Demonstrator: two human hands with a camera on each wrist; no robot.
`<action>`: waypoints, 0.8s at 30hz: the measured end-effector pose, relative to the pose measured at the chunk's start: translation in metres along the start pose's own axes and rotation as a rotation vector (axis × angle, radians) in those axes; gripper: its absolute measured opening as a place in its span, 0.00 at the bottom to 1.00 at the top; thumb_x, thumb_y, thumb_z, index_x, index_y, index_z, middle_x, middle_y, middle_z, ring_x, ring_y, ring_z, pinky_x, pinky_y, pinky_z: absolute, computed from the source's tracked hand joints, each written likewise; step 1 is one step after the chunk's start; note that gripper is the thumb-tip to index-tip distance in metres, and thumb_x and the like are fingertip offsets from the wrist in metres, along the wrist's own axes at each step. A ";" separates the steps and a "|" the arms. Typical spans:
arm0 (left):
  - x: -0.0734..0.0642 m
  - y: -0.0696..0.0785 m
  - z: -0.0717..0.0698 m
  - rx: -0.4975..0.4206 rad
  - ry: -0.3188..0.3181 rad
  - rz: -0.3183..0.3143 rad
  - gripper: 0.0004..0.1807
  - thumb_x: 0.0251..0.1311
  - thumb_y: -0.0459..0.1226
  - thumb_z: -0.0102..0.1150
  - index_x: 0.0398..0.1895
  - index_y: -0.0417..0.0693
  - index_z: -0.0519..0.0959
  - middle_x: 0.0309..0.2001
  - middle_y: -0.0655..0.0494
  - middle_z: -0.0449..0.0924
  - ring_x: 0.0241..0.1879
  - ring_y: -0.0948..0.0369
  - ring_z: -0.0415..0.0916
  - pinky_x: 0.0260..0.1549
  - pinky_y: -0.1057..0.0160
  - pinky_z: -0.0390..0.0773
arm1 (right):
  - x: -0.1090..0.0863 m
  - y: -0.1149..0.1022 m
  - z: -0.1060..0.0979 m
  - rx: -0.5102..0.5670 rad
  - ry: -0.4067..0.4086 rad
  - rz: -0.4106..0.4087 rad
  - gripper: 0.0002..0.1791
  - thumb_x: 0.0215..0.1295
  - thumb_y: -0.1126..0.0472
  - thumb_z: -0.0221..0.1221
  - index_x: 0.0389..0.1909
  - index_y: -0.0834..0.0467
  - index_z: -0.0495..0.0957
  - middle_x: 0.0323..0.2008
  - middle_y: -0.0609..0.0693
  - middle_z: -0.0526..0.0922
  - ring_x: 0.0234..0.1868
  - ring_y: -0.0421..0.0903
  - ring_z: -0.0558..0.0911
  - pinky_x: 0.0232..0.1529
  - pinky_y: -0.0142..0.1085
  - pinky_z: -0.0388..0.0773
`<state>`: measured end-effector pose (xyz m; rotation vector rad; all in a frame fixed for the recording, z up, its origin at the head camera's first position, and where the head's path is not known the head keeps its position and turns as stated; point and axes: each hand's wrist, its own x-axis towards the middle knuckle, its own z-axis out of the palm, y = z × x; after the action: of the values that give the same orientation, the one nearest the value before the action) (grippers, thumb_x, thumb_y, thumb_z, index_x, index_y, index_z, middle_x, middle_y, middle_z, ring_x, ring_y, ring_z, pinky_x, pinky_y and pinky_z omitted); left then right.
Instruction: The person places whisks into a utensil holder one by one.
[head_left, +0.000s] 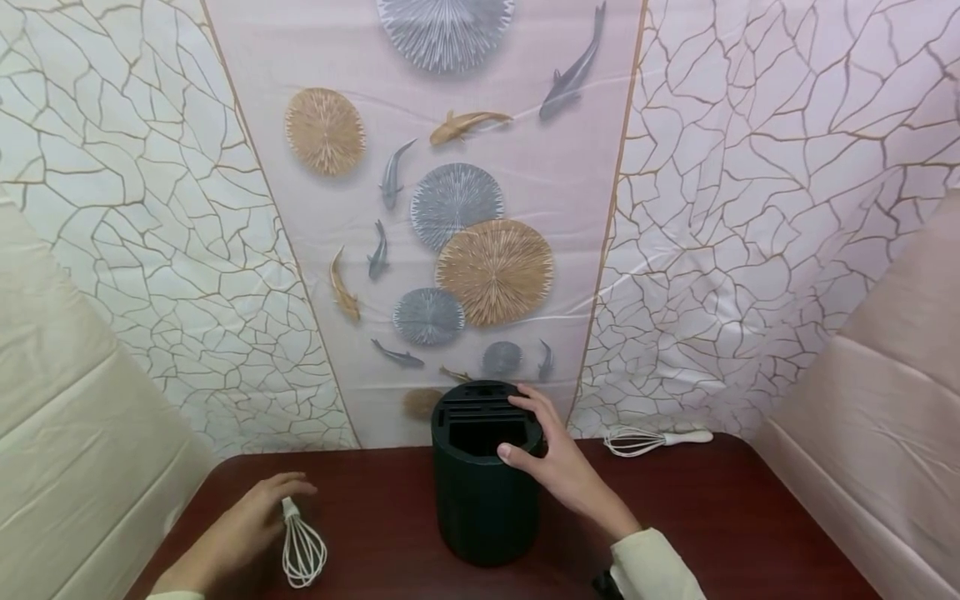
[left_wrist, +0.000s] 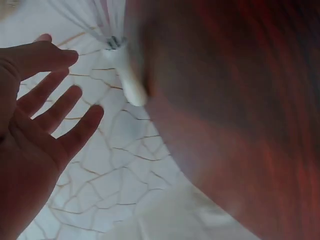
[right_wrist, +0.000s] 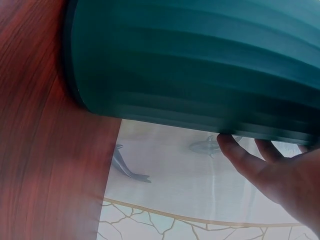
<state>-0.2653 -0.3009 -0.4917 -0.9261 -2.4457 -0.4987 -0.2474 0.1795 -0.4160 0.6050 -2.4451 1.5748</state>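
Note:
A dark green round utensil holder with slots and a larger opening in its top stands upright on the table. My right hand grips its top rim, thumb at the front and fingers at the back right. In the right wrist view, fingertips touch the holder's ribbed side. At the left, my left hand is beside a white whisk; its fingers cover part of the handle in the head view. The left wrist view shows loosely spread fingers apart from the whisk handle.
A second white whisk lies at the back right edge of the dark red table. Behind the table hangs a patterned cloth, with padded beige panels on both sides.

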 end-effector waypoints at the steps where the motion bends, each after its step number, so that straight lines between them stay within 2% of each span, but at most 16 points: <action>1: -0.002 -0.001 0.001 0.029 -0.006 -0.020 0.31 0.42 0.19 0.72 0.52 0.53 0.86 0.57 0.48 0.84 0.55 0.46 0.82 0.64 0.71 0.72 | 0.000 0.000 0.000 0.000 0.000 0.001 0.40 0.72 0.46 0.66 0.80 0.44 0.62 0.85 0.47 0.48 0.84 0.59 0.47 0.73 0.75 0.49; 3: -0.004 -0.002 0.003 0.063 -0.046 -0.061 0.31 0.43 0.21 0.73 0.52 0.54 0.87 0.60 0.46 0.83 0.57 0.43 0.82 0.61 0.58 0.79 | -0.001 0.000 0.000 0.003 0.000 0.005 0.40 0.72 0.46 0.66 0.80 0.44 0.62 0.85 0.46 0.48 0.84 0.58 0.47 0.73 0.75 0.49; 6: -0.005 -0.003 0.005 0.117 -0.131 -0.089 0.24 0.46 0.25 0.72 0.45 0.60 0.89 0.61 0.46 0.84 0.57 0.43 0.83 0.52 0.39 0.82 | 0.000 0.000 -0.001 0.004 -0.003 0.004 0.40 0.72 0.46 0.66 0.80 0.44 0.62 0.85 0.46 0.48 0.84 0.58 0.47 0.73 0.75 0.50; 8: -0.005 -0.002 0.005 0.150 -0.191 -0.110 0.20 0.49 0.27 0.72 0.39 0.64 0.89 0.60 0.49 0.84 0.57 0.44 0.83 0.51 0.36 0.81 | 0.000 0.000 -0.001 0.001 -0.003 0.005 0.39 0.72 0.46 0.66 0.80 0.44 0.62 0.85 0.46 0.48 0.84 0.58 0.47 0.73 0.75 0.50; 10: -0.005 -0.001 0.005 0.183 -0.220 -0.105 0.18 0.52 0.30 0.73 0.36 0.69 0.88 0.58 0.54 0.86 0.56 0.47 0.83 0.52 0.33 0.78 | 0.000 0.000 -0.001 0.001 -0.003 0.005 0.39 0.72 0.47 0.66 0.80 0.43 0.62 0.85 0.46 0.48 0.84 0.58 0.47 0.73 0.75 0.50; 14: -0.006 0.002 0.002 0.204 -0.206 -0.064 0.16 0.51 0.37 0.80 0.39 0.69 0.86 0.48 0.67 0.88 0.52 0.56 0.83 0.54 0.28 0.73 | 0.000 -0.001 -0.001 0.004 -0.007 0.008 0.39 0.73 0.47 0.66 0.80 0.44 0.62 0.85 0.46 0.47 0.84 0.58 0.47 0.73 0.74 0.50; 17: -0.004 0.004 0.001 0.178 -0.226 -0.074 0.14 0.50 0.41 0.81 0.39 0.67 0.87 0.41 0.73 0.86 0.45 0.62 0.84 0.52 0.33 0.75 | 0.000 -0.002 -0.002 0.001 -0.016 0.010 0.40 0.73 0.46 0.66 0.81 0.45 0.61 0.85 0.46 0.47 0.84 0.59 0.47 0.73 0.75 0.50; 20: 0.002 0.009 0.001 0.101 -0.313 -0.208 0.10 0.53 0.44 0.79 0.37 0.68 0.87 0.36 0.76 0.85 0.40 0.66 0.83 0.42 0.44 0.81 | 0.001 -0.001 -0.002 -0.005 -0.025 0.005 0.40 0.73 0.46 0.65 0.81 0.45 0.60 0.85 0.46 0.47 0.84 0.60 0.47 0.72 0.75 0.51; 22: 0.005 0.012 0.001 0.051 -0.361 -0.323 0.08 0.56 0.44 0.78 0.36 0.68 0.88 0.34 0.77 0.84 0.38 0.66 0.83 0.35 0.49 0.81 | 0.002 0.000 -0.002 -0.003 -0.029 0.002 0.40 0.73 0.47 0.65 0.81 0.46 0.60 0.85 0.46 0.47 0.84 0.60 0.47 0.72 0.74 0.51; 24: 0.007 0.014 0.001 0.001 -0.389 -0.429 0.06 0.58 0.44 0.77 0.36 0.65 0.88 0.33 0.75 0.83 0.37 0.65 0.83 0.33 0.51 0.81 | 0.002 0.000 -0.002 -0.005 -0.032 0.000 0.40 0.73 0.47 0.65 0.81 0.46 0.60 0.85 0.46 0.47 0.84 0.60 0.47 0.73 0.74 0.51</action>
<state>-0.2604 -0.2866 -0.4859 -0.5278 -3.0197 -0.4949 -0.2498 0.1813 -0.4144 0.6337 -2.4708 1.5708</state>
